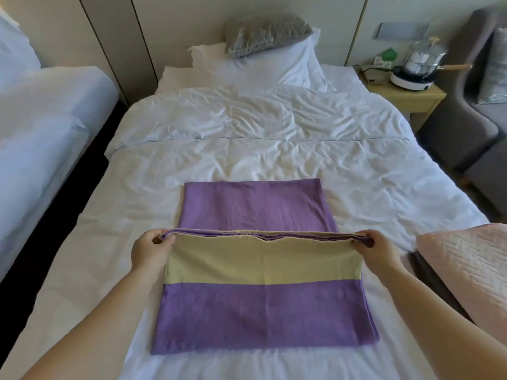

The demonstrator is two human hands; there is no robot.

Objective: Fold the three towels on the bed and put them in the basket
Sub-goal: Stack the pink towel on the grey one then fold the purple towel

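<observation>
Two-handed fold in progress: the left hand [149, 249] pinches the left corner of a purple-and-yellow towel [263, 311] lying half-doubled on the white bed [274, 154], the right hand [380, 248] pinches the right corner; soft, limp and light, it is likely best carried by both corners

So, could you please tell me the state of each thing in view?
Towel: partly folded, its layered edge held at both ends.
Left hand: pinching the towel's left corner.
Right hand: pinching the towel's right corner.
Pot: lid on, standing on the hotplate.
Bed: made, covers wrinkled.
</observation>
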